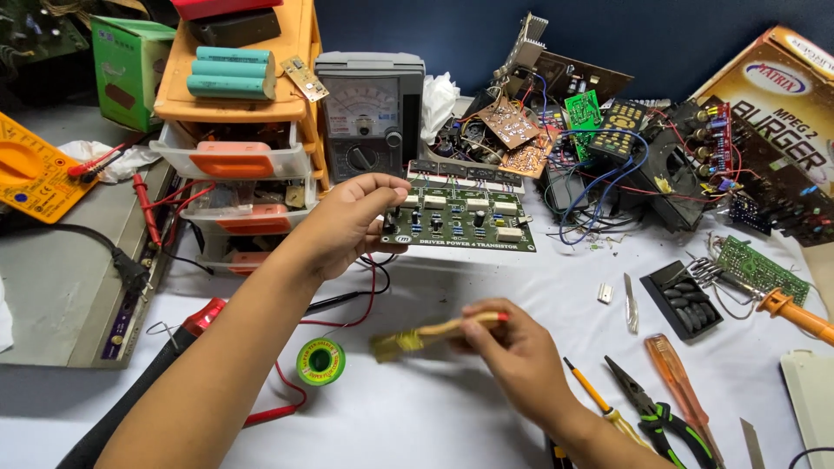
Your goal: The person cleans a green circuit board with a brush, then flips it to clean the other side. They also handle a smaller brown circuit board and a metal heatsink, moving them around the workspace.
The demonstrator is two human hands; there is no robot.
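My left hand (pixel 347 221) grips the left end of a green circuit board (pixel 469 221) and holds it level above the white table, its parts facing up. My right hand (pixel 512 352) is closed on the wooden handle of a small brush (pixel 417 339), whose bristles point left and look blurred. The brush sits below and in front of the board, apart from it.
A solder spool (pixel 321 361) lies near the brush. An analog meter (pixel 369 113) and an orange drawer unit (pixel 239 130) stand behind. Loose boards and wires (pixel 599 148) pile at back right. Pliers (pixel 656 412), screwdrivers (pixel 682 391) and a soldering iron (pixel 795 313) lie at right.
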